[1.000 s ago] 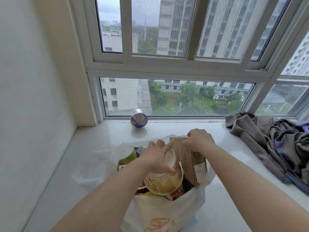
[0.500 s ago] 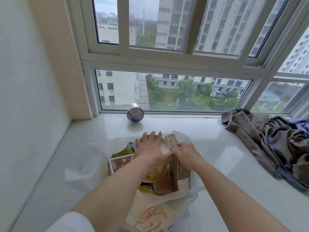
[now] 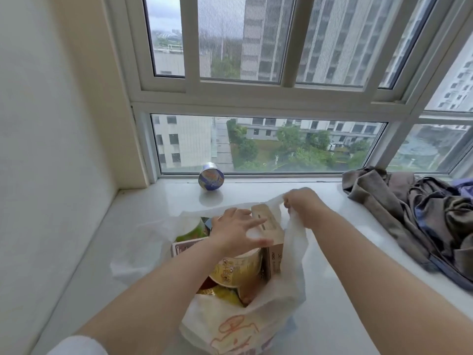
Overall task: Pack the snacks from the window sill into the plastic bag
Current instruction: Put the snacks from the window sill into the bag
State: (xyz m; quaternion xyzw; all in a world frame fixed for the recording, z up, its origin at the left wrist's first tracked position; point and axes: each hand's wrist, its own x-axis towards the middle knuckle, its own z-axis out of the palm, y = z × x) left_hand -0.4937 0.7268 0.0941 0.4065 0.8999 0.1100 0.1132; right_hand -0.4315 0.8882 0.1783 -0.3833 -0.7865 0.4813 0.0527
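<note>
Left hand (image 3: pixel 236 233) flat, fingers spread, covers cup (image 3: pixel 236 271) lid. Right hand (image 3: pixel 303 204) pinches plastic bag (image 3: pixel 291 252) edge; fingertips hidden. Bag bottom cut off. Brown carton (image 3: pixel 270 226) print unreadable.

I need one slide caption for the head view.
Left hand presses snacks into white plastic bag; right hand pinches its rim.

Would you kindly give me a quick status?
Left hand open on snacks. Right hand grips plastic bag rim. Blue can unpacked on sill.

hands (image 3: pixel 236 230) in snack bag (image 3: pixel 291 254) (sill)
</note>
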